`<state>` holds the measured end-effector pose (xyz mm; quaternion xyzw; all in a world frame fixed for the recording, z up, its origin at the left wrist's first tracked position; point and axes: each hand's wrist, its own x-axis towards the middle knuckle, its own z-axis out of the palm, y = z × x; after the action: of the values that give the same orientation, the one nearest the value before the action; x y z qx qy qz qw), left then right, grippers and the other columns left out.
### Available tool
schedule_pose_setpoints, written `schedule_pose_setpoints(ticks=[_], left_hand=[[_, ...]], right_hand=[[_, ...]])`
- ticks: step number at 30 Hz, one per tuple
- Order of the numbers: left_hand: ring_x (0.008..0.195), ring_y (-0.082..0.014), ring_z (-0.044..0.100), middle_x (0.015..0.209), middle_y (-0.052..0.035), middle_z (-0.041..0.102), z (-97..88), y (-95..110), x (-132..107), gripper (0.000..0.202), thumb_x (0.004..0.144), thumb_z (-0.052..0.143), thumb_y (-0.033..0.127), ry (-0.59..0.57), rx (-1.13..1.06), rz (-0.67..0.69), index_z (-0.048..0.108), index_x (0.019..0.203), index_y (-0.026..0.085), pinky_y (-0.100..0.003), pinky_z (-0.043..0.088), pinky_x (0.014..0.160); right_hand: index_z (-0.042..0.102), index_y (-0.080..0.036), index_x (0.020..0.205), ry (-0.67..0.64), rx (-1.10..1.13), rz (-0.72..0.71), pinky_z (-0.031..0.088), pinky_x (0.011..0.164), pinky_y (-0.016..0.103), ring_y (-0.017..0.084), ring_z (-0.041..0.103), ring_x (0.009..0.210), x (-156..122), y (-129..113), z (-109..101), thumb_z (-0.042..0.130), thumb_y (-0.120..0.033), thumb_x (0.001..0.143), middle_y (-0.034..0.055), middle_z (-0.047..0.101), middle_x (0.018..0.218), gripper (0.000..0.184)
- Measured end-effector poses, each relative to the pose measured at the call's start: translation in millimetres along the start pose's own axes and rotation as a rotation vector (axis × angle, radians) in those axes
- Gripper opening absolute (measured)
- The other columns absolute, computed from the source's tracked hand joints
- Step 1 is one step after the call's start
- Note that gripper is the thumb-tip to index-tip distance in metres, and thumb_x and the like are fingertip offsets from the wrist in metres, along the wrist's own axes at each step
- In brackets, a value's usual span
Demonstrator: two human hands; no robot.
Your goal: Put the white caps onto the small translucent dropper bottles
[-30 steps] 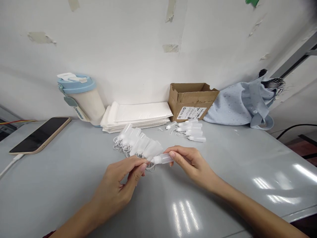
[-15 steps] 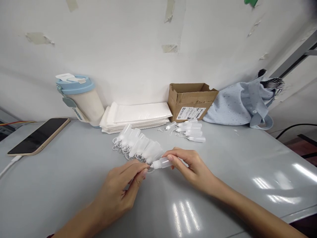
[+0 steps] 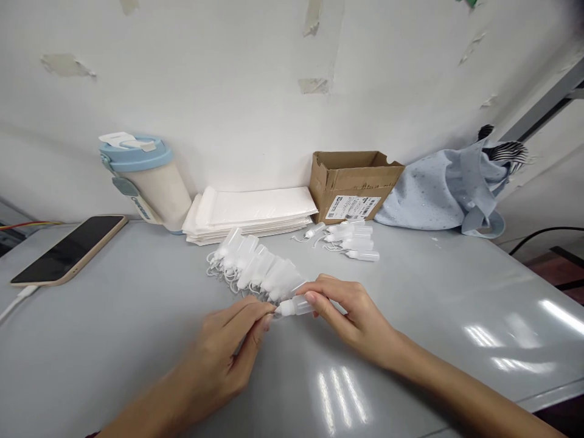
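My right hand [image 3: 353,313] pinches a small translucent dropper bottle [image 3: 296,305], held sideways just above the grey table [image 3: 137,328]. My left hand [image 3: 228,353] pinches at the bottle's white tip, where a small cap on a thin loop hangs. Right behind the bottle lies a row of several similar bottles [image 3: 255,267], side by side. A smaller cluster of bottles [image 3: 351,240] lies further back, in front of the cardboard box.
An open cardboard box [image 3: 353,182] stands against the wall. Left of it lie a stack of white pouches [image 3: 250,213], a cup with a blue lid [image 3: 146,179] and a phone [image 3: 68,248] on a cable. A light blue cloth bag [image 3: 451,191] sits at the right.
Both hands have lowered the bottle slightly toward the table and nearer to me. The left fingers have closed in on the bottle's tip.
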<state>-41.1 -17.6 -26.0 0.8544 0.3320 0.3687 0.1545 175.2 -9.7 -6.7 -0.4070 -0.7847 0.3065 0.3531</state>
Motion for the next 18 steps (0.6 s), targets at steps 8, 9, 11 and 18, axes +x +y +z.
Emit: schedule_pose_setpoints(ticks=[8, 9, 11, 18], left_hand=[[0.054, -0.0097, 0.05, 0.068, 0.003, 0.056, -2.8, 2.2, 2.7, 0.019, 0.087, 0.05, 0.011, 0.011, 0.017, -0.077, 0.054, 0.104, 0.02, -0.019, 0.044, 0.053], [0.054, -0.0095, 0.049, 0.067, 0.0034, 0.056, -3.1, 2.2, 2.8, 0.018, 0.087, 0.05, 0.011, 0.019, 0.013, -0.087, 0.054, 0.102, 0.02, -0.019, 0.043, 0.053], [0.054, -0.0093, 0.049, 0.066, 0.0039, 0.054, -3.3, 2.0, 3.1, 0.014, 0.087, 0.05, 0.011, 0.025, 0.01, -0.096, 0.055, 0.096, 0.021, -0.019, 0.042, 0.052], [0.052, -0.009, 0.045, 0.064, 0.004, 0.051, -1.4, 1.3, 2.4, 0.013, 0.088, 0.047, 0.01, 0.017, -0.01, -0.059, 0.055, 0.091, 0.02, -0.02, 0.039, 0.051]], right_hand=[[0.067, -0.016, 0.087, 0.017, 0.007, 0.025, 0.042, 0.06, 0.024, 0.013, 0.053, 0.062, 2.1, 0.1, -5.3, 0.043, -0.023, 0.094, 0.0009, 0.057, 0.065, 0.025], [0.066, -0.016, 0.085, 0.019, 0.005, 0.029, 0.041, 0.06, 0.024, 0.013, 0.053, 0.062, 2.2, 0.0, -5.7, 0.043, -0.023, 0.094, 0.0005, 0.056, 0.064, 0.026], [0.066, -0.016, 0.083, 0.018, 0.002, 0.037, 0.041, 0.06, 0.024, 0.013, 0.052, 0.061, 2.4, -0.3, -6.1, 0.042, -0.023, 0.094, 0.0002, 0.056, 0.062, 0.027], [0.067, -0.016, 0.087, -0.001, -0.012, 0.04, 0.041, 0.057, 0.023, 0.013, 0.053, 0.06, 1.9, -0.8, -3.6, 0.044, -0.023, 0.093, 0.0009, 0.058, 0.063, 0.025]])
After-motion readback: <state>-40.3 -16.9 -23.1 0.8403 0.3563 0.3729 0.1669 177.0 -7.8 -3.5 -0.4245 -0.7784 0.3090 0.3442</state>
